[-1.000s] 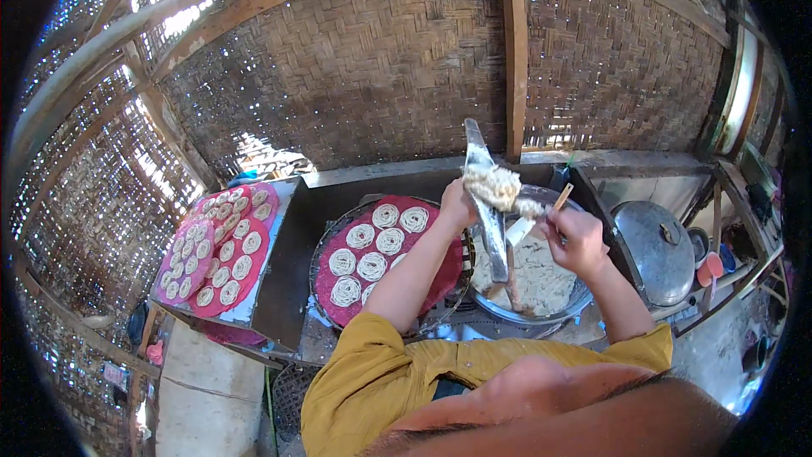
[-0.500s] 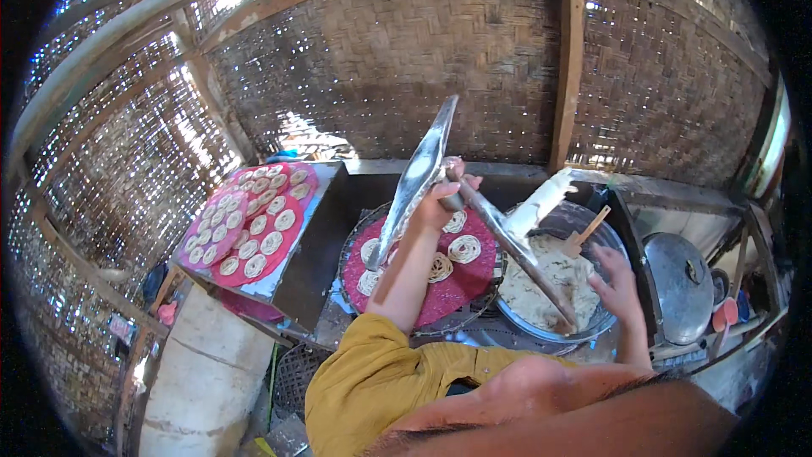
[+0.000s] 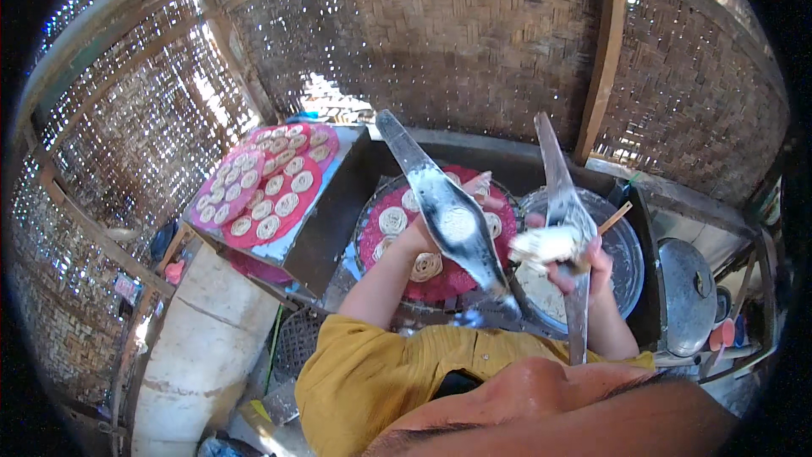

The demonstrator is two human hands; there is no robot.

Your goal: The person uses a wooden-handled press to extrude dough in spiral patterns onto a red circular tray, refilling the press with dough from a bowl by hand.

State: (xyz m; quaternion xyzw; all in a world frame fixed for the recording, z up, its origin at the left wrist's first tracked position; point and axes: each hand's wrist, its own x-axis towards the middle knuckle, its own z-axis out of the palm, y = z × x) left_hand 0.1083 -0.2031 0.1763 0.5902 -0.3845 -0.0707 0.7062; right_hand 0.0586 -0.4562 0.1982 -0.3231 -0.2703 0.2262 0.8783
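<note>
My left hand (image 3: 420, 235) is closed around the long-handled body of a hand dough press (image 3: 410, 152), partly hidden behind it. White dough shows in the round opening at its middle. In my right hand (image 3: 599, 267) is the press plunger (image 3: 555, 165), a long bar whose stubby cylinder is coated with white dough. The two press parts are apart. Below the left hand lies a round pink sheet (image 3: 457, 286) with coiled dough rounds (image 3: 393, 220). Under the right hand stands a basin (image 3: 636, 283) of pale dough (image 3: 541, 292), with a wooden spatula (image 3: 616, 217) in it.
On a box (image 3: 334, 228) at the left lie more pink sheets with several dough coils. A large metal lid (image 3: 685, 296) and red scoop (image 3: 721, 336) are at the right. A woven wall (image 3: 474, 59) with a wooden post (image 3: 605, 59) rises behind.
Half a second ago my left hand held both press parts and my right hand was open over the basin. Now my right hand has the plunger. The press body has turned, showing its dough-filled opening.
</note>
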